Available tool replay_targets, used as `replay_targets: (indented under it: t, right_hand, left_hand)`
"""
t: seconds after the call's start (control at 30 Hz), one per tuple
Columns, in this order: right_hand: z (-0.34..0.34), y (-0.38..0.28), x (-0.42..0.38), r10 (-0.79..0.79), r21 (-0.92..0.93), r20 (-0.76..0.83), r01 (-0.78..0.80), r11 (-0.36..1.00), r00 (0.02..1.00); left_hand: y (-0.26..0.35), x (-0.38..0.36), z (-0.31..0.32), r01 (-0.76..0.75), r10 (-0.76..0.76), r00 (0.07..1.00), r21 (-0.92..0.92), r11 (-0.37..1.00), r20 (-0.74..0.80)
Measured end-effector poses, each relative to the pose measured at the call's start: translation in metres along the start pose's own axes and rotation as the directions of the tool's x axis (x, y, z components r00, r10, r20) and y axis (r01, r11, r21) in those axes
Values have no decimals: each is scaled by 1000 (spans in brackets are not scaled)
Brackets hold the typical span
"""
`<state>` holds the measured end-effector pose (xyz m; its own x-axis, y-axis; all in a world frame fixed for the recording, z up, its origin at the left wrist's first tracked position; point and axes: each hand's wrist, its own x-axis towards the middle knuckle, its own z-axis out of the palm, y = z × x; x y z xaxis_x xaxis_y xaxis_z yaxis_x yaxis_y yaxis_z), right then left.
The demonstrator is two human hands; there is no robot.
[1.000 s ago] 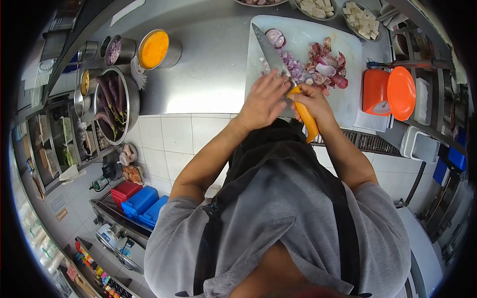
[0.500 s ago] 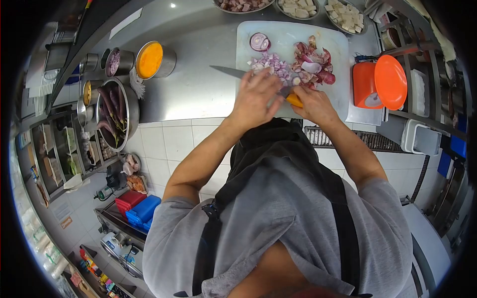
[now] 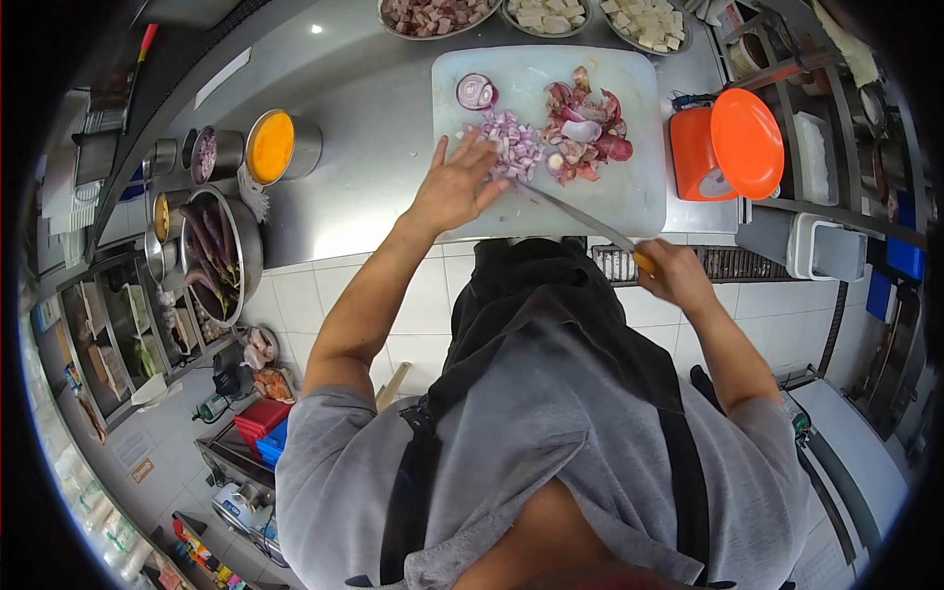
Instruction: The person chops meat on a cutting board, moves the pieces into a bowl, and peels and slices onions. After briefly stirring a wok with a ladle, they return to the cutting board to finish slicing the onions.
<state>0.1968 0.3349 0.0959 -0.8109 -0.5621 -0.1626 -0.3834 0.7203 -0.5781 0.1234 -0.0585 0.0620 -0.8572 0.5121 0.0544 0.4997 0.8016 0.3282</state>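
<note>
My right hand (image 3: 678,275) grips the yellow handle of a kitchen knife (image 3: 587,217) near the front edge of the counter. Its blade slants up and left over the white cutting board (image 3: 619,211), the tip close to a heap of diced red onion (image 3: 513,147). Beside that heap, at its left, my left hand (image 3: 455,185) is open with fingers spread. A cut piece of red onion (image 3: 477,91) showing its rings lies at the board's upper left. Onion skins and trimmings (image 3: 588,123) are piled on the right.
An orange kitchen scale (image 3: 695,157) stands right of the board. Bowls of cubed meat (image 3: 433,15) and pale cubes (image 3: 644,22) line the back. At left are a pot of orange-yellow food (image 3: 270,146) and a bowl of eggplants (image 3: 211,236).
My right hand has drawn the knife right and toward my body, swinging the blade off the diced onion. My left hand has come away from the blade, leftward, with fingers spread.
</note>
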Motion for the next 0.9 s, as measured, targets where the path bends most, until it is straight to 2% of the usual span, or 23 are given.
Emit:
replay_targets:
  t: [0.03,0.07,0.1,0.13,0.2,0.27,0.33,0.37,0.5,0.57,0.7,0.73,0.77,0.9]
  right_hand:
    - [3,-2,-9,-1,-3,2,1,1000,1000]
    - [11,-3,-18,91,117,-50,-85,989,995]
    - [18,-1,-22,187,240,-88,-162,957,978]
    - [24,-3,-19,187,240,-86,-162,957,979]
    - [42,-15,-6,438,452,30,-403,796,899]
    - [48,-17,10,479,511,29,-425,747,877]
    - [47,-17,21,565,660,64,-459,594,823]
    - [47,-12,22,561,628,21,-448,637,827]
    - [25,-4,24,602,574,-22,-482,661,798]
    - [20,-3,22,547,497,-112,-430,754,830]
    - [22,-17,15,453,464,-78,-369,805,888]
    - [23,-20,15,452,462,-77,-369,806,889]
    - [25,-23,15,474,472,-73,-388,791,877]
    - [20,-20,5,522,499,-171,-383,777,836]
  left_hand:
    - [2,3,-1,1,-9,987,-46,999,-159]
    - [1,5,0,2,-10,987,-47,999,-160]
    - [1,9,3,38,-71,967,-136,990,-243]
    - [1,13,6,67,-138,938,-226,972,-318]
    - [0,20,22,75,-148,921,-208,975,-359]
    - [3,27,29,78,-148,905,-187,979,-399]
    - [5,30,30,58,-138,911,-209,976,-390]
    - [6,30,29,55,-132,914,-205,977,-384]
    - [6,35,27,117,-196,901,-218,969,-388]
    - [6,35,26,149,-220,898,-206,967,-382]
    - [31,50,32,71,-91,956,-80,994,-280]
    - [39,55,36,36,-38,967,-13,999,-251]
    - [44,61,40,51,-45,982,29,998,-182]
    - [51,85,56,9,5,985,80,997,-173]
